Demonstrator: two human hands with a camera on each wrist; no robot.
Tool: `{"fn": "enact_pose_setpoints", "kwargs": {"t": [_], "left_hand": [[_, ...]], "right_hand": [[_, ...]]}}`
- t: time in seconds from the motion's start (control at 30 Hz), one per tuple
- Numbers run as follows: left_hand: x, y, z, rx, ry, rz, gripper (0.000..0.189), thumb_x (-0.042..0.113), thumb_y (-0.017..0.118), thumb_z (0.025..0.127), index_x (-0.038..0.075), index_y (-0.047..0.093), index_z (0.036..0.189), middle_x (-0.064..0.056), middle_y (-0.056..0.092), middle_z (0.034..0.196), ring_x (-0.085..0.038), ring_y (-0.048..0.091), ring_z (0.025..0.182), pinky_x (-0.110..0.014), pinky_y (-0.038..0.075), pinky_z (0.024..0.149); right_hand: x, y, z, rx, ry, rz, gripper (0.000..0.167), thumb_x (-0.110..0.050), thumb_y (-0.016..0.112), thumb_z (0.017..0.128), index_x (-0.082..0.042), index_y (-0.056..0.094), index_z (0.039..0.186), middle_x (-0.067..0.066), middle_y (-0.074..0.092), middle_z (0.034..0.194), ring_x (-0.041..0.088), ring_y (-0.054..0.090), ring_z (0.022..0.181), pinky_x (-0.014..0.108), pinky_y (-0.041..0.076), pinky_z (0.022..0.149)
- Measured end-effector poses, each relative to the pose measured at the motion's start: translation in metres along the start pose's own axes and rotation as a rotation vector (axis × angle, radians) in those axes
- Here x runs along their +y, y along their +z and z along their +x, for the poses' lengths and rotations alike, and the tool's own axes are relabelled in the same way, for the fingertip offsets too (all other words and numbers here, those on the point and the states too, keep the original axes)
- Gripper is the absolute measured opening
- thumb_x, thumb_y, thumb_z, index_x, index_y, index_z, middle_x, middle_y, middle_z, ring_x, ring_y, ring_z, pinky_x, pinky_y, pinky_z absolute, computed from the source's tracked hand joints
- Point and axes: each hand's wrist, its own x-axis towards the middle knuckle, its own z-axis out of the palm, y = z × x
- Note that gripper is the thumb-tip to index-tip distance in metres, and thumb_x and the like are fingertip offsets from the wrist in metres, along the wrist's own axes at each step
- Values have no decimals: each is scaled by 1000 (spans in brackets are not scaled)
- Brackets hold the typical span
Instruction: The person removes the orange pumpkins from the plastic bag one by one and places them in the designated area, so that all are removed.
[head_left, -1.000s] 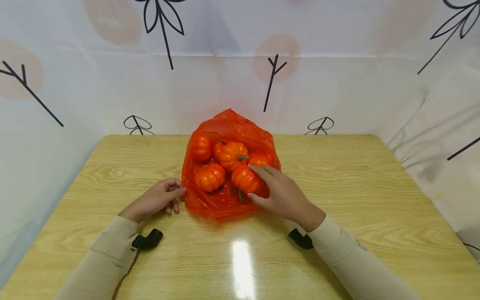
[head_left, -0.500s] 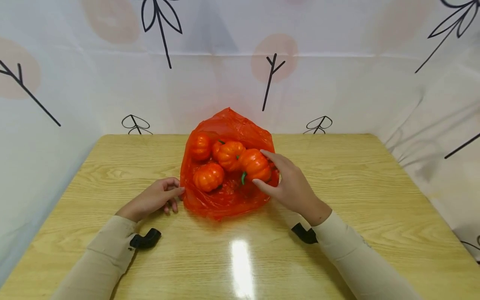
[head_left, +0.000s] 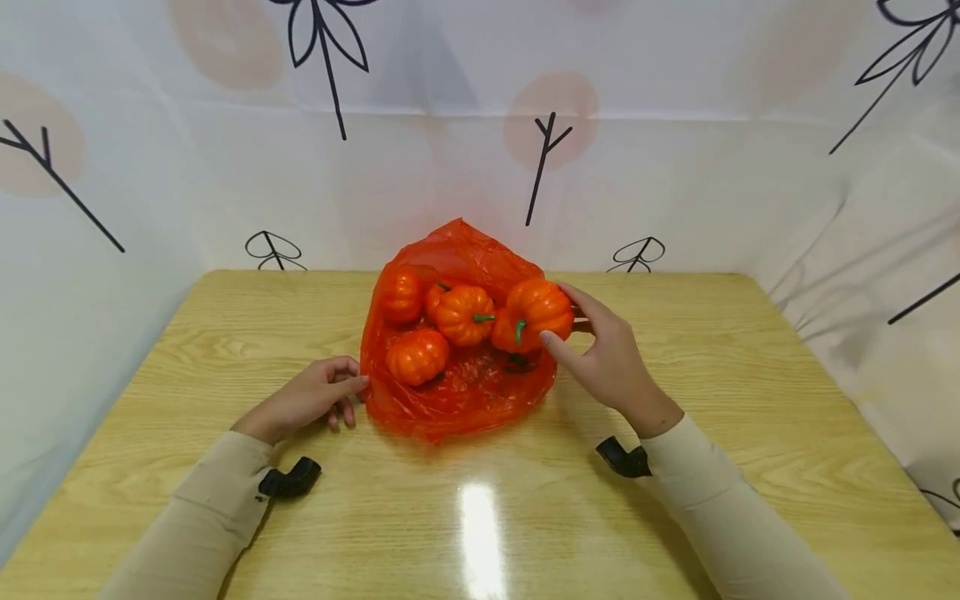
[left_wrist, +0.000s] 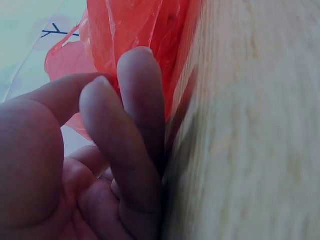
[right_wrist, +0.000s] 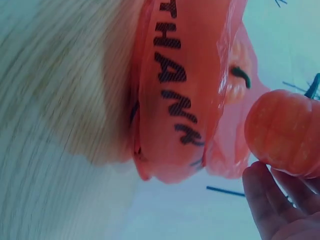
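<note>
A red plastic bag (head_left: 442, 421) lies with its mouth spread, holding several small orange pumpkins (head_left: 417, 357) with green stems. My right hand (head_left: 618, 358) grips one more pumpkin (head_left: 546, 307), thumb in front and fingers behind, at the bag's right rim. In the right wrist view this pumpkin (right_wrist: 285, 132) is raised above the bag (right_wrist: 175, 100), which has "THANK" printed on its side. At the left rim, my left hand (head_left: 311, 396) pinches the bag's edge between thumb and forefinger. Its other fingers (left_wrist: 120, 145) curl loosely beside the bag in the left wrist view.
The bag rests on a wood-grain table (head_left: 712, 358) that reaches back to a white patterned cloth (head_left: 450, 167). Black curved pieces (head_left: 292, 479) sit at both wrists. Light glares off the table's front.
My right hand has lifted the pumpkin from the front of the bag and carried it right and up to the right rim. The left hand has stayed at the left rim.
</note>
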Motion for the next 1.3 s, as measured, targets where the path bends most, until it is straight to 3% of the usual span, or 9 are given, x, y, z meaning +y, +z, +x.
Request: {"fn": "enact_pose_setpoints", "kwargs": {"t": [0.1, 0.2, 0.47, 0.87, 0.97, 1.17, 1.3], "left_hand": [[1, 0, 0, 5, 2, -1, 29, 31, 56, 104, 3, 54, 106, -9, 64, 90, -19, 65, 64, -26, 52, 53], [2, 0, -1, 7, 5, -5, 30, 31, 57, 103, 2, 54, 107, -9, 64, 90, -19, 65, 63, -26, 51, 52], [0, 1, -2, 9, -7, 0, 29, 33, 56, 104, 4, 55, 106, -8, 64, 88, -19, 65, 63, -26, 52, 53], [2, 2, -2, 7, 7, 21, 30, 32, 54, 105, 1, 55, 106, -9, 63, 87, -17, 64, 62, -25, 51, 53], [2, 2, -2, 10, 11, 19, 31, 32, 54, 105, 1, 54, 106, -10, 63, 87, -17, 64, 62, -25, 51, 53], [2, 3, -3, 6, 3, 12, 31, 32, 54, 105, 1, 54, 107, -10, 64, 91, -18, 65, 63, -26, 52, 53], [2, 3, -3, 9, 12, 16, 31, 31, 54, 105, 0, 54, 106, -10, 63, 91, -18, 65, 62, -26, 52, 53]], "right_hand": [[4, -4, 2, 14, 45, 23, 56, -10, 69, 93, -3, 49, 144, 17, 63, 131, 29, 62, 113, 9, 49, 87], [7, -9, 3, 34, 86, 54, 55, -10, 66, 95, -4, 46, 146, 18, 60, 134, 29, 60, 114, 3, 45, 86], [19, -15, 5, 73, 177, 104, 56, -16, 62, 99, -5, 42, 149, 15, 54, 141, 26, 55, 119, 4, 45, 88], [34, -24, 8, 40, 324, 144, 59, -31, 57, 102, -8, 36, 153, 15, 49, 146, 30, 51, 126, 6, 45, 87], [35, -25, 9, 29, 360, 137, 60, -34, 56, 103, -9, 36, 153, 14, 48, 147, 30, 51, 127, 10, 45, 89], [39, -26, 10, -11, 430, 103, 62, -39, 54, 102, -12, 33, 155, 13, 45, 150, 32, 50, 130, 34, 46, 100], [41, -26, 10, -19, 451, 98, 63, -39, 53, 103, -12, 32, 155, 13, 44, 151, 33, 48, 131, 42, 45, 101]]}}
